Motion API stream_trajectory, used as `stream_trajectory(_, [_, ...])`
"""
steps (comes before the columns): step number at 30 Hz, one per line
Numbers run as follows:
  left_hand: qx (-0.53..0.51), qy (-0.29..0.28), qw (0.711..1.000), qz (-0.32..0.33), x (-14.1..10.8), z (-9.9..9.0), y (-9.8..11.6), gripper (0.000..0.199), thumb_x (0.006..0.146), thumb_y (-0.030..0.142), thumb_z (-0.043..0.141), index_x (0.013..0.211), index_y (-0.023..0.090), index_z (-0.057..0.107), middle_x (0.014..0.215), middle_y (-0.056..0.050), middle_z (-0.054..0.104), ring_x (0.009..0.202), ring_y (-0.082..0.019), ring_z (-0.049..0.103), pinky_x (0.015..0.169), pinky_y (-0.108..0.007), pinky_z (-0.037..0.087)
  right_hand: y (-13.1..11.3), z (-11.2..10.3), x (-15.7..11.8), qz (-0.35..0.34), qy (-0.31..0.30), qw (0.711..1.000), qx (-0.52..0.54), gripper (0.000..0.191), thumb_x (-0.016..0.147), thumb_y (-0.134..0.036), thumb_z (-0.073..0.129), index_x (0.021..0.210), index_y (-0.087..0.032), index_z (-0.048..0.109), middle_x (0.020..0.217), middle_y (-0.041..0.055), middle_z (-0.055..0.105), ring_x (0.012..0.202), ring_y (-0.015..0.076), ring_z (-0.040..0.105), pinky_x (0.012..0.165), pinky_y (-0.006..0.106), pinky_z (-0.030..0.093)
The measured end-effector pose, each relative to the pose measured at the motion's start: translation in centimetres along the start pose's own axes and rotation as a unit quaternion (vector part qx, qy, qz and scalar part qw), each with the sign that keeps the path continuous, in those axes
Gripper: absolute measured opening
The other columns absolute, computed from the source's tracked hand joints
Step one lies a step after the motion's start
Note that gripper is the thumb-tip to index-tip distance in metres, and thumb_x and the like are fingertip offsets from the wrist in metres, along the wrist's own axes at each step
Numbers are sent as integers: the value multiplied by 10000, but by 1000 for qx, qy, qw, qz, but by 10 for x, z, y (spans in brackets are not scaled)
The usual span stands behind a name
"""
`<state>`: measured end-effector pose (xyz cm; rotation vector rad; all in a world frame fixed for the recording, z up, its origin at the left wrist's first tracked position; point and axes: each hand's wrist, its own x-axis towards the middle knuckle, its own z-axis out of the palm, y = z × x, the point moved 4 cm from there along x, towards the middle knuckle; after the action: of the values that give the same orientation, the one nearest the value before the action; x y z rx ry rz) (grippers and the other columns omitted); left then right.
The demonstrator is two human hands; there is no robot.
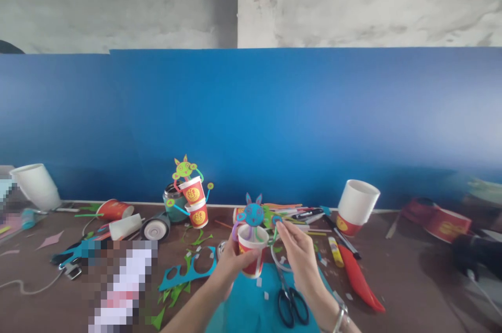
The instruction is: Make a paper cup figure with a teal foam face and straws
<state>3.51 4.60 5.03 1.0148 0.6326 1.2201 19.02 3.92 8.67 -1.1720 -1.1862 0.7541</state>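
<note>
My left hand (234,261) is wrapped round a red paper cup (254,268) with a white rim, held upright above the table. A blue paper animal face (254,215) with pointed ears rises from the cup, and pale straws show inside it. On the cup's left side is a bent purple straw (235,231) with a small blue disc. My right hand (301,252) pinches a small blue paper disc (276,219) at the top of a green straw on the right side. Below my hands lie black-handled scissors (289,301) on a sheet of blue paper (251,312).
Behind stand stacked red cups (196,215) with a green animal face (183,168). Cut-out blue scrap (192,270), a glue stick (335,252), a red curved object (361,280) and a stack of white cups (358,202) surround me. A blue partition (274,113) borders the table.
</note>
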Motion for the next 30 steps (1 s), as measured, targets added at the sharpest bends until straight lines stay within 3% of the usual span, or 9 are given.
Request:
stream_trajectory(5, [-11, -14, 1000, -4, 1, 2, -11, 890, 513, 351, 868, 1303, 240, 473, 1163, -120, 648, 1097, -343, 567, 952, -438, 399, 1, 2, 3, -38, -35, 997, -57, 398, 812, -511, 536, 667, -155, 639, 656, 37, 591, 630, 159, 512, 556, 239, 402])
stream_trajectory(11, [-16, -50, 999, -8, -1, 6, -7, 905, 533, 385, 856, 1326, 239, 445, 1180, -124, 640, 1108, -344, 563, 953, -438, 403, 3, 2, 4, -5, -37, 997, -69, 384, 777, -506, 566, 695, -141, 654, 584, 8, 543, 546, 133, 444, 478, 231, 323])
stream_trajectory(19, [-20, -50, 998, -29, -4, 7, -8, 878, 541, 356, 860, 1313, 236, 459, 1197, -125, 630, 1112, -337, 563, 954, -431, 401, -1, 2, 1, 14, -31, 999, -40, 338, 769, -457, 568, 624, -152, 570, 499, -52, 394, 470, 91, 323, 434, 221, 241])
stream_trajectory(24, [-21, -70, 997, -32, -8, 14, -6, 888, 525, 361, 866, 1307, 226, 469, 1160, -124, 649, 1104, -339, 566, 952, -431, 399, -3, 0, 1, -21, -11, 998, -59, 288, 768, -386, 559, 586, -167, 528, 510, -44, 422, 494, 99, 368, 453, 219, 283])
stream_trajectory(27, [-19, -66, 997, -31, -8, 15, -5, 848, 526, 369, 862, 1279, 221, 500, 1159, -118, 650, 1103, -341, 566, 953, -435, 403, -4, 0, 0, -9, -9, 999, -41, 309, 771, -415, 569, 591, -165, 553, 496, -38, 448, 479, 104, 394, 440, 217, 299])
stream_trajectory(30, [-18, -49, 999, -17, -6, 12, -4, 822, 539, 378, 853, 1269, 221, 510, 1160, -120, 650, 1106, -347, 562, 952, -445, 404, -6, 0, 1, 1, -23, 1000, -11, 317, 778, -451, 585, 701, -150, 650, 587, 11, 585, 577, 151, 531, 515, 230, 402])
